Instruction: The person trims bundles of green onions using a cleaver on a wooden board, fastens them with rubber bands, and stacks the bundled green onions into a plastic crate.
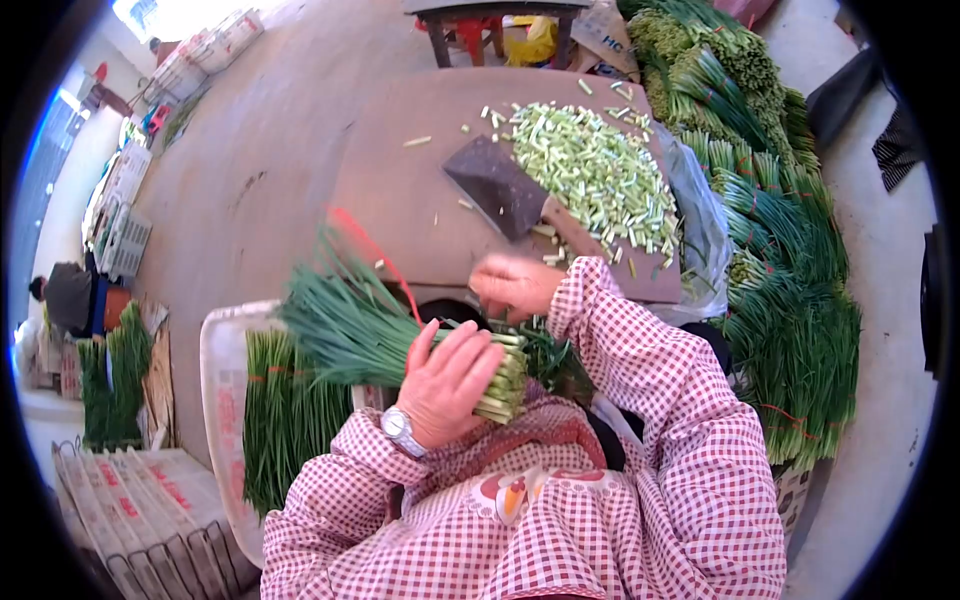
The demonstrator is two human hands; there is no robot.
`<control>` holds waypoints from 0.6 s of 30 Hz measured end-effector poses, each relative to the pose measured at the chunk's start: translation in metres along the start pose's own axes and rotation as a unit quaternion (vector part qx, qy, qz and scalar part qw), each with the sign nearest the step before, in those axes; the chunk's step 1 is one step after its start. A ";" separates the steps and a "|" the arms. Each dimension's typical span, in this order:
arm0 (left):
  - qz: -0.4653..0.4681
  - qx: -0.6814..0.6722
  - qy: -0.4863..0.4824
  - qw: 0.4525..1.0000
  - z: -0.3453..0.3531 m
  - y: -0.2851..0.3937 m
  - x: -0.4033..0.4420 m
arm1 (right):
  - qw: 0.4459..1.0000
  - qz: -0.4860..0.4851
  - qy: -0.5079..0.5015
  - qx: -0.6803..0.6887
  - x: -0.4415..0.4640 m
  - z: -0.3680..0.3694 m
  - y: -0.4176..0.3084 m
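My left hand (450, 385), with a watch on its wrist, is wrapped over a bundle of long green stalks (370, 325) near its pale cut ends. A red tie (378, 255) runs up from the bundle, blurred at its upper end. My right hand (515, 285) is just right of the bundle, its fingers curled; whether they pinch anything is hidden. Beyond it a cleaver (497, 187) with a wooden handle lies on the brown board (390, 180). A heap of short cut stalk pieces (590, 170) is on the board's right part.
A white crate (225, 400) with green bundles stands at the left. Tied green bundles (790, 300) are piled along the right, beside a plastic bag (703, 225). Flat crates (150, 510) are at the lower left. A person (75, 297) is at the far left. A dark table (497, 8) stands ahead.
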State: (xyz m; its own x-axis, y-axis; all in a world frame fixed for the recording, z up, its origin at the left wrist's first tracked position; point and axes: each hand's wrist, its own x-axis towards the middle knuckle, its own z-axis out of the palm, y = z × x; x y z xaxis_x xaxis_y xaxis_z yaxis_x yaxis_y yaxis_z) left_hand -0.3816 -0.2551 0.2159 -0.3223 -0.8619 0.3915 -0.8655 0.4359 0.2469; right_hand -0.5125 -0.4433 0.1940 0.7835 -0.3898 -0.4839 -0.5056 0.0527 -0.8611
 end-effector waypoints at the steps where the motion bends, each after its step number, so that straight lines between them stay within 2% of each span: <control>1: 0.016 0.023 -0.014 1.000 0.002 0.011 -0.013 | 0.976 0.111 -0.114 0.146 -0.012 0.018 -0.001; 2: 0.015 -0.004 -0.014 1.000 -0.003 0.019 -0.029 | 0.973 0.001 -0.214 0.086 -0.022 0.027 0.001; 3: 0.006 -0.002 -0.016 1.000 -0.005 0.024 -0.046 | 0.969 -0.066 -0.215 0.100 0.000 0.046 0.051; 5: -0.095 -0.114 0.120 0.982 -0.005 0.031 -0.083 | 0.967 -0.068 -0.207 0.131 -0.021 0.056 0.047; 6: -0.197 -0.135 0.164 0.957 -0.003 0.038 -0.103 | 0.972 -0.070 -0.190 0.116 -0.024 0.061 0.054; 7: -0.351 -0.234 0.130 0.897 -0.003 0.040 -0.120 | 0.973 -0.072 -0.178 0.128 -0.033 0.068 0.048; 8: -0.452 -0.397 0.150 0.785 0.012 0.031 -0.128 | 0.974 -0.091 -0.170 0.118 -0.039 0.076 0.044; 9: -0.531 -0.539 0.168 0.632 0.023 0.021 -0.130 | 0.974 -0.110 -0.164 0.107 -0.045 0.084 0.038; 10: -0.490 -0.686 0.218 0.492 0.009 0.021 -0.113 | 0.975 -0.141 -0.151 0.079 -0.054 0.089 0.025; 11: -0.492 -0.682 0.223 0.493 0.008 0.015 -0.105 | 0.977 -0.187 -0.076 -0.073 -0.059 0.100 0.021; 13: -0.451 -0.763 0.270 0.375 0.008 0.006 -0.097 | 0.948 -0.250 0.038 -0.193 -0.081 0.125 0.005; 14: -0.466 -0.768 0.285 0.335 0.012 0.003 -0.099 | 0.926 -0.287 0.071 -0.234 -0.086 0.135 0.006; 16: -0.453 -0.758 0.320 0.344 0.011 0.007 -0.095 | 0.930 -0.296 0.036 -0.216 -0.095 0.130 0.001; 17: -0.445 -0.758 0.328 0.345 0.007 0.010 -0.093 | 0.933 -0.309 0.002 -0.183 -0.099 0.118 0.003; 18: -0.444 -0.757 0.330 0.348 0.004 0.010 -0.091 | 0.952 -0.283 -0.050 -0.104 -0.100 0.102 0.004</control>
State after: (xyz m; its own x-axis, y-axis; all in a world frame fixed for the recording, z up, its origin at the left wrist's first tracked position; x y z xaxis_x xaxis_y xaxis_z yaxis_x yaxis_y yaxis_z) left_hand -0.3621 -0.1738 0.1790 0.4054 -0.8016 -0.4395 0.8429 0.1416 0.5192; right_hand -0.5562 -0.3098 0.2228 0.9772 -0.2109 0.0261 -0.0454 -0.3271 -0.9439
